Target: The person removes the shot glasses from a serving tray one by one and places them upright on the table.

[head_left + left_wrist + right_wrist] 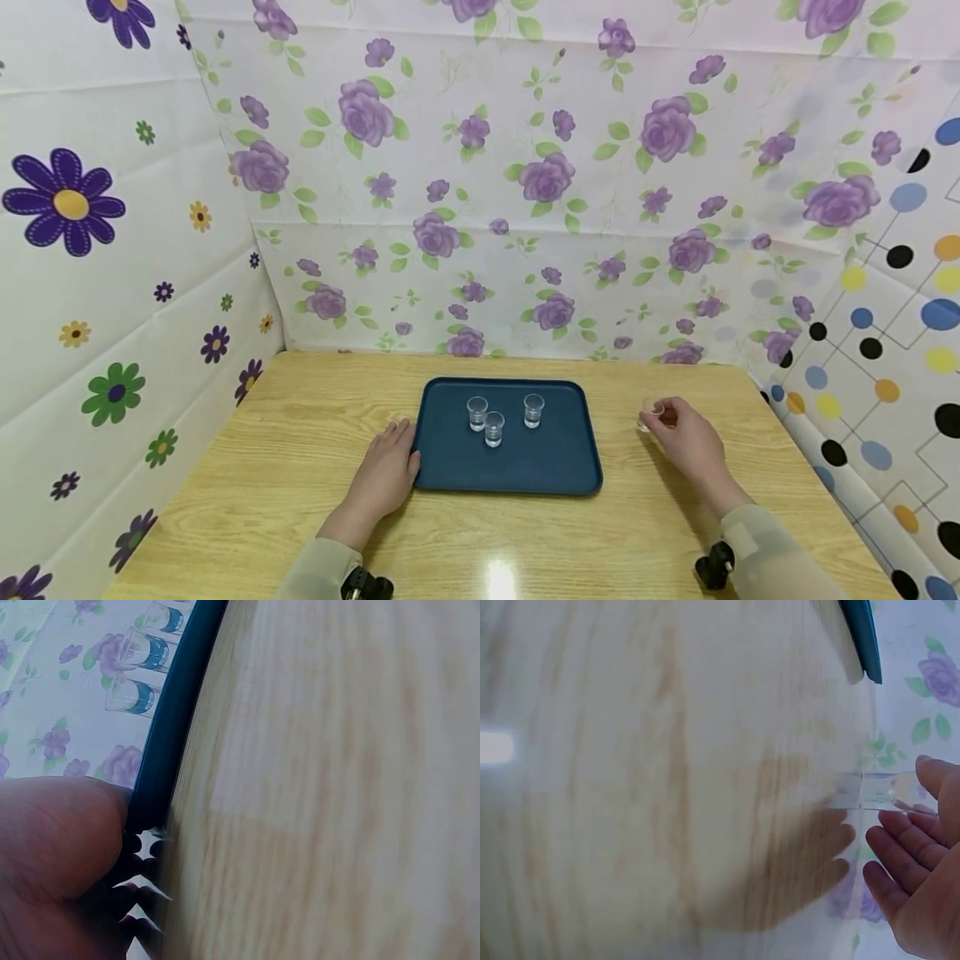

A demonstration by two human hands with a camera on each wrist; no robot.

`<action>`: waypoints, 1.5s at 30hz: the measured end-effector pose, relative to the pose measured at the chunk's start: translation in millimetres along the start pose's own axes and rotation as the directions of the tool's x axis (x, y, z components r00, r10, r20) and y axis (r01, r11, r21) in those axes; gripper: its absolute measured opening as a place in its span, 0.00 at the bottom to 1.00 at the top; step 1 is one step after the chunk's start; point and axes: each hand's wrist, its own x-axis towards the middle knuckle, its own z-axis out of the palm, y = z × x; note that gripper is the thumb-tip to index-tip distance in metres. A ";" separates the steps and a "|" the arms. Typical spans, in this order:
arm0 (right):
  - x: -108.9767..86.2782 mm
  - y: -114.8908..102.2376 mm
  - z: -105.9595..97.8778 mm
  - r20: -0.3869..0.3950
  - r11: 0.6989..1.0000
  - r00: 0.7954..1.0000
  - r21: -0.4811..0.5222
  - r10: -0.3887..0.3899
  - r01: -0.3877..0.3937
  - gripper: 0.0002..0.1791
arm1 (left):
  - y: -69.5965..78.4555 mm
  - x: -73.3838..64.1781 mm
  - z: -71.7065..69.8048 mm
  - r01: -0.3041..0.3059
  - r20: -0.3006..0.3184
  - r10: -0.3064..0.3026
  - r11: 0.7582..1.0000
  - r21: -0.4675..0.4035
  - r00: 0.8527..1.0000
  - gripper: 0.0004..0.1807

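Note:
A dark blue rectangular tray [532, 467] lies on the wooden table, with three small clear shot glasses standing upright on it: one at the left [477, 414], another close in front of it [493, 430], and a third farther right [533, 412]. My left hand [382, 471] rests beside the tray's left edge, its thumb against the rim [169, 735]. Right of the tray, my right hand [690, 442] pinches another clear shot glass [643, 425] between thumb and fingers. In the right wrist view this glass [885, 787] is partly covered by the thumb; whether it touches the table is hard to tell.
Bare wood of the table [255, 467] surrounds the tray. Flower-printed cloth [480, 275] hangs behind the table, with more patterned cloth along the left [187, 350] and a dotted cloth on the right [885, 333].

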 end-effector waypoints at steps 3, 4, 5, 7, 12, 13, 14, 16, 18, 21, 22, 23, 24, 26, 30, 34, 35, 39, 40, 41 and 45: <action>1.1 -0.8 -1.9 0.018 1.000 1.000 0.018 0.004 -0.005 0.46 | -0.3 0.5 -0.4 -0.002 -0.003 0.002 1.000 -0.003 1.000 0.30; 1.4 -1.8 -2.6 0.019 1.000 1.000 0.025 0.002 -0.003 0.49 | -0.3 0.6 -0.5 -0.001 -0.002 0.001 1.000 -0.003 1.000 0.30; 1.6 -3.2 -3.3 0.019 1.000 1.000 0.031 0.000 0.000 0.52 | -0.5 0.7 -0.4 -0.002 -0.003 0.002 1.000 -0.005 1.000 0.30; 1.2 -7.4 -4.4 0.010 0.999 1.000 0.034 -0.015 0.014 0.55 | -0.7 0.7 -0.5 -0.002 -0.005 0.002 1.000 -0.005 1.000 0.30; 0.3 -23.7 -4.6 -0.047 0.998 0.997 0.008 -0.068 0.069 0.54 | -1.6 0.7 -0.7 -0.007 -0.008 0.007 1.000 -0.009 1.000 0.29; 0.2 -27.2 -4.2 -0.057 0.997 0.995 0.006 -0.079 0.080 0.53 | -1.8 0.6 -0.9 -0.010 -0.009 0.010 1.000 -0.009 1.000 0.29; 0.0 -30.8 -3.8 -0.064 0.996 0.994 0.004 -0.091 0.091 0.53 | -2.4 0.7 -0.8 -0.010 -0.008 0.010 1.000 -0.008 1.000 0.29; 0.1 -37.0 -2.3 -0.071 0.993 0.991 0.004 -0.117 0.118 0.53 | -3.5 0.7 -0.2 -0.013 -0.010 0.013 1.000 -0.005 1.000 0.29; -0.3 -43.1 -0.5 -0.069 0.990 0.988 0.010 -0.142 0.143 0.54 | -5.0 0.9 0.6 -0.012 -0.007 0.012 1.000 -0.002 1.000 0.29; -0.4 -52.5 2.9 -0.055 0.986 0.985 0.017 -0.166 0.167 0.54 | -6.6 1.1 1.7 -0.011 -0.005 0.011 1.000 0.000 1.000 0.29; -0.4 -55.6 4.2 -0.051 0.985 0.984 0.018 -0.169 0.170 0.54 | -6.8 1.1 2.0 -0.012 -0.006 0.012 1.000 0.000 1.000 0.29; -0.5 -58.6 5.6 -0.048 0.985 0.984 0.017 -0.172 0.173 0.54 | -7.0 1.2 2.4 -0.013 -0.006 0.013 1.000 0.001 1.000 0.29; -0.4 -61.3 7.2 -0.044 0.984 0.984 0.018 -0.174 0.175 0.53 | -7.2 1.3 2.9 -0.013 -0.004 0.013 1.000 0.002 1.000 0.29; -0.5 -67.2 11.0 -0.034 0.984 0.984 0.018 -0.177 0.178 0.53 | -7.0 1.2 3.6 -0.014 -0.003 0.014 1.000 0.003 1.000 0.29; -1.4 -77.4 20.0 -0.011 0.981 0.983 0.049 -0.185 0.186 0.52 | -7.0 1.4 4.0 -0.015 0.001 0.015 1.000 0.006 1.000 0.29; -1.8 -87.1 29.4 0.019 0.978 0.980 0.071 -0.199 0.198 0.53 | -6.7 2.3 3.4 -0.015 -0.005 0.015 1.000 0.003 1.000 0.29; -1.8 -89.6 31.5 0.027 0.977 0.979 0.076 -0.203 0.201 0.53 | -6.5 2.6 3.4 -0.015 -0.005 0.015 1.000 0.001 1.000 0.29; -0.9 -98.2 39.3 0.048 0.974 0.975 0.084 -0.215 0.210 0.52 | -5.8 3.4 3.5 -0.015 0.001 0.015 1.000 0.002 1.000 0.30; -0.7 -100.5 41.0 0.052 0.973 0.975 0.085 -0.217 0.212 0.52 | -5.7 3.5 3.6 -0.015 0.001 0.015 1.000 0.002 1.000 0.29; -0.4 -102.4 42.9 0.057 0.973 0.974 0.083 -0.220 0.215 0.52 | -5.5 3.6 3.7 -0.014 0.001 0.014 1.000 0.002 1.000 0.30; 0.1 -111.0 49.5 0.075 0.970 0.968 0.075 -0.238 0.233 0.51 | -4.8 3.7 3.7 -0.012 -0.002 0.012 1.000 0.000 1.000 0.29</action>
